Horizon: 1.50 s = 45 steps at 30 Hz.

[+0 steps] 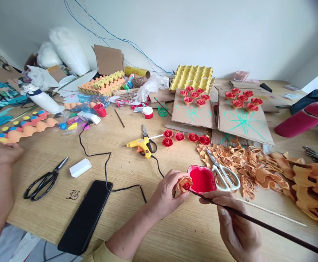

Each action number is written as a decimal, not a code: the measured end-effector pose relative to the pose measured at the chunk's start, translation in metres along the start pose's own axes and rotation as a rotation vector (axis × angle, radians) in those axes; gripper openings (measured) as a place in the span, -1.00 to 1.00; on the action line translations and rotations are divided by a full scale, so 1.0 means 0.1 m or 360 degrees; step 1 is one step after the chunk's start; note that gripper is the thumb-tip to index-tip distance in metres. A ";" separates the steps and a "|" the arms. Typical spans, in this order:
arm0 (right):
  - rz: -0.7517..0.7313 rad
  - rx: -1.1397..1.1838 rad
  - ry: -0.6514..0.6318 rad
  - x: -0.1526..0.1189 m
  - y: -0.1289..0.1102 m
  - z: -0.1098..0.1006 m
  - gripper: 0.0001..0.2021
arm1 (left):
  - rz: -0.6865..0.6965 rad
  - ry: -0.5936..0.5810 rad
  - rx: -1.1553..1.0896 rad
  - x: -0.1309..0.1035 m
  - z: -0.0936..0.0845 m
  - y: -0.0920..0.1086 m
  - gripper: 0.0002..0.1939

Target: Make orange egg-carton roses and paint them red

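Between the thumb and fingers of my left hand [167, 193] is a small orange paper rose [184, 183] with red paint at its centre. My right hand [234, 222] grips a long dark paintbrush [259, 221], its tip touching the rose. Just behind both hands lies a dish of red paint [201, 179]. Several finished-looking red roses [179, 136] sit in a row beyond it. A yellow glue gun [140, 144] rests on black-handled scissors [144, 131] left of them.
White-handled scissors [226, 176] and orange scraps [246, 163] lie right of the dish. Two cardboard sheets [243, 120] bear red roses. A phone [85, 218] and black scissors [45, 181] are at left. Another person's hand [8, 154] holds painted egg-carton strips at far left.
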State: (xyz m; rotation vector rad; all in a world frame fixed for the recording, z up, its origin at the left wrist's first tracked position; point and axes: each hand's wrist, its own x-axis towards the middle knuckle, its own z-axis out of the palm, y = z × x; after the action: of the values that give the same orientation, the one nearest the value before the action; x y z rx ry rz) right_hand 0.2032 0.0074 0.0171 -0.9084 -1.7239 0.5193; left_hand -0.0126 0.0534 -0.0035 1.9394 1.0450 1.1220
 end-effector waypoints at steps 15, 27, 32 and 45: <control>-0.0127 -0.0020 -0.0026 0.09 -0.20 0.07 -0.81 | 0.0014 0.0039 0.0031 0.00 0.00 0.02 -0.43; -0.0139 -0.0048 -0.0102 -0.01 -0.04 0.01 -0.73 | 0.0012 0.0054 0.0029 0.00 0.00 0.00 -0.47; -0.0147 -0.0082 -0.0104 0.00 -0.04 -0.03 -0.71 | -0.0007 0.0070 0.0033 0.00 -0.01 0.02 -0.50; -0.0193 0.0008 -0.0201 -0.02 -0.11 0.01 -0.77 | -0.0032 0.0068 0.0013 0.00 -0.01 0.03 -0.49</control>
State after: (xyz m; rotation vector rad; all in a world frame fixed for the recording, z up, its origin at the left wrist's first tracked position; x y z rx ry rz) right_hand 0.1988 -0.0007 0.0239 -0.7757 -1.8783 0.5093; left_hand -0.0129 0.0520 -0.0008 1.9143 1.0914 1.1545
